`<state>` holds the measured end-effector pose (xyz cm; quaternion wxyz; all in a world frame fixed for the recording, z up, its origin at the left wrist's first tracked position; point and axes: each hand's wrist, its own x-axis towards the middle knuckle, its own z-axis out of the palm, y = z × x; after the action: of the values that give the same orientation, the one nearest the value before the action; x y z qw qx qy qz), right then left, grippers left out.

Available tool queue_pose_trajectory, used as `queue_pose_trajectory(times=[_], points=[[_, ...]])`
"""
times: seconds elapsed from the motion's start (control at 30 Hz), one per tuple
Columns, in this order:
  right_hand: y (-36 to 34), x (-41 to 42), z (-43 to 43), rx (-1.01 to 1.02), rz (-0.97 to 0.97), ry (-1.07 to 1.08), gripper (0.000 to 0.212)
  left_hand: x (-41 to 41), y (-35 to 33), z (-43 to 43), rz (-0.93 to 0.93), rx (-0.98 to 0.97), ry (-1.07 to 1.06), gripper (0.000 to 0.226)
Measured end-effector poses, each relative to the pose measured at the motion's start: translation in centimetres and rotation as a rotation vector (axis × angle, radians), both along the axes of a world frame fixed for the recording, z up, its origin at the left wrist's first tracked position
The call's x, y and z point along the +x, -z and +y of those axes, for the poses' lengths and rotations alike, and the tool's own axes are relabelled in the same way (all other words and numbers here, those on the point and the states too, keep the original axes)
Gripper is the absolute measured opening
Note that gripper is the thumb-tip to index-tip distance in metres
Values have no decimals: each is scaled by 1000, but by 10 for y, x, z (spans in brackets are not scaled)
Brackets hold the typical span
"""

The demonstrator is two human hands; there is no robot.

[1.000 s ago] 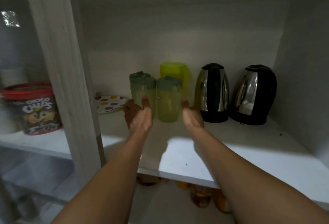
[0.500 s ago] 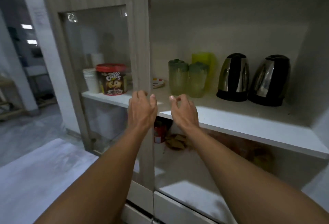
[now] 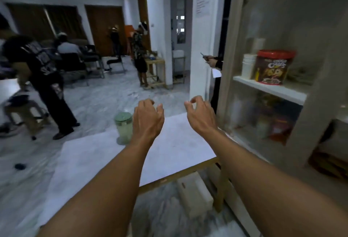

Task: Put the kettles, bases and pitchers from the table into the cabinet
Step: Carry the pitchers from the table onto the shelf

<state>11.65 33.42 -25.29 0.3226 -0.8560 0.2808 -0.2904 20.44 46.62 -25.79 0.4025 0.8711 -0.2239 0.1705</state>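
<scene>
1. Pitcher (image 3: 123,128) stands on the counter (image 3: 175,148), apparently the last item.
2. View has swung from cabinet (image 3: 318,90): earlier pitchers stowed.
3. Left hand (image 3: 147,119) and right hand (image 3: 200,115): grip released, empty.

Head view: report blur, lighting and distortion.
Head view: dim indoor light, ceiling spots glaring top left; motion blur smears the floor and the people at left; wide-angle bending bows the cabinet frame; the green-lidded pitcher on the table is soft; left hand and right hand stay fairly sharp, both empty.
</scene>
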Motion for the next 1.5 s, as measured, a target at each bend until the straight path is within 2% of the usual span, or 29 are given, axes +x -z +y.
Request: queue_pose_trajectory(times=[0.17,0.4,0.7,0.87,1.03,1.1,1.23,1.33,1.4,1.5], points=[[28,70,88,31,84,-147,38,58,25,110,101,12,-180,38],[60,134,120,66,192,-169,44,102,59,147,197,36,-207,40],[119,224,66,159,300,-126,47,190,108,92,339,50,-205,42],[156,294,20,310,405,-93,53,254,146,34,517,53,-243,45],[193,353,-3,473,447,-69,63,307,187,-4,803,-128,-366,62],[204,367,-7,537,455,-37,63,318,198,-11,861,-197,-407,68],[223,380,-10,600,392,-50,39,334,211,-16,870,-242,-404,48],[228,384,-9,641,315,-81,28,339,220,-18,849,-251,-359,42],[226,384,-8,699,266,-85,27,338,221,-17,850,-284,-319,36],[222,378,-6,751,227,-87,38,335,217,-11,851,-337,-230,29]])
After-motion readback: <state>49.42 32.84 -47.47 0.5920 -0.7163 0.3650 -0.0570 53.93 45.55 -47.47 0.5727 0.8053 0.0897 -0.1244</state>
